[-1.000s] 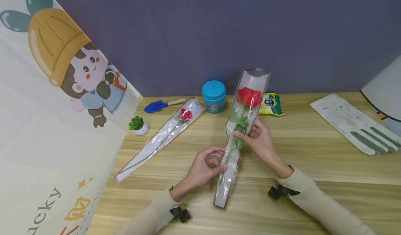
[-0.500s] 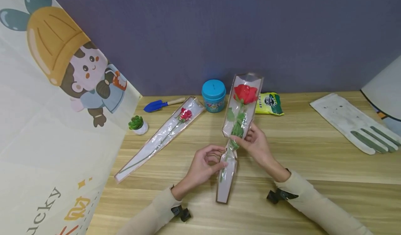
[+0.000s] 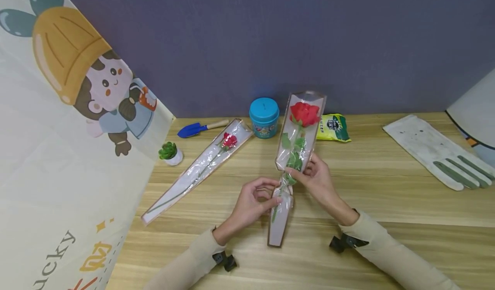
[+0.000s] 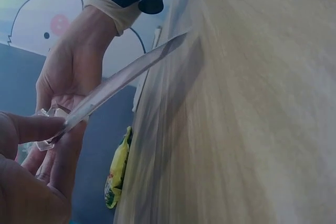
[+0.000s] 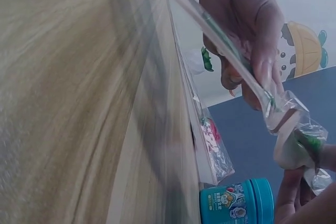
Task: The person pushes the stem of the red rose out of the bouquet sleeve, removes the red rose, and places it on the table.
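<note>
In the head view a large red rose [image 3: 304,114] with green leaves lies in a tapered sleeve [image 3: 279,232], white-backed with clear film. My right hand [image 3: 322,187] pinches the sleeve near its middle, below the bloom. My left hand [image 3: 249,202] pinches it a little lower, by the stem, with the thumb on the film. Between the hands the sleeve is creased and narrowed. In the left wrist view the sleeve's lower part [image 4: 126,74] slants above the table, casting a shadow. The right wrist view shows crumpled film [image 5: 294,108] between both hands.
A second wrapped rose [image 3: 228,141] lies on the left. Around it are a blue trowel [image 3: 191,130], a small potted succulent [image 3: 169,151] and a blue lidded tub [image 3: 264,118]. A yellow-green packet [image 3: 334,127] lies behind the sleeve. White-and-green gloves [image 3: 437,152] lie at right.
The sleeve has shifted slightly left and its middle is more bent and pinched in. Its lower end has risen a little in the view. Both hands keep their grip, the right having moved slightly left.
</note>
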`<state>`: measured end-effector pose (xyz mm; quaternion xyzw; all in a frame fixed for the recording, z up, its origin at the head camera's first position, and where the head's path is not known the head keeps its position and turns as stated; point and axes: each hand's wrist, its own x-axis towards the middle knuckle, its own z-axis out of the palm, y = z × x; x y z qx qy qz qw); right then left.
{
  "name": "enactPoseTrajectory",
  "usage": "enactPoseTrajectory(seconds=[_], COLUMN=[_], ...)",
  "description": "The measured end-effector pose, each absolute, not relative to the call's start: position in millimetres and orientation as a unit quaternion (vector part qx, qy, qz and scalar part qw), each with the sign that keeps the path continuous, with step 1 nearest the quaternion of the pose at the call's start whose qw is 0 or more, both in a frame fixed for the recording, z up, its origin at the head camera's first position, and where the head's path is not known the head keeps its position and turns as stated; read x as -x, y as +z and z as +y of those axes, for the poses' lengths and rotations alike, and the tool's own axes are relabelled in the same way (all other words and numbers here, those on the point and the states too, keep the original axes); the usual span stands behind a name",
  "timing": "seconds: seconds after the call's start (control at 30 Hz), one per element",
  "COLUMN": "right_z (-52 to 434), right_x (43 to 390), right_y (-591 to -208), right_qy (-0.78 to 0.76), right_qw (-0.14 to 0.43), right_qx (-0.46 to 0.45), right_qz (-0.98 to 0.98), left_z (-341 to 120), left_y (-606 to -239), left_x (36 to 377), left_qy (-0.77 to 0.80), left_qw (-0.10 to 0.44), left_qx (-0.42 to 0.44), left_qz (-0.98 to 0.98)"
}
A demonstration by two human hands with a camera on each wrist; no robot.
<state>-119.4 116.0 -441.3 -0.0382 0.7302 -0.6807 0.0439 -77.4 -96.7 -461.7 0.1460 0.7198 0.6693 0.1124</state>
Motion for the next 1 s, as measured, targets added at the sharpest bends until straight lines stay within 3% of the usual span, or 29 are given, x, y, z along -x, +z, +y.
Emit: enactPoseTrajectory(seconds=[0.43,1.0], right_z=[120.7,133.0], right_x=[122.9,135.1], right_y=[-437.9,-420.0], right_qy=[-0.697,-0.723], right_qw=[0.034,0.007], right_qx=[0.001,-0.006], right_qz=[0.716,0.691], left_z=[-98.8,-95.2], left_y=[-465.9,-462.6], left_x=[73.0,70.1], left_qy=[0.641,0.650], left_qw=[0.150,0.148], left_qx=[-0.155,-0.159], left_qz=[0.736,0.729])
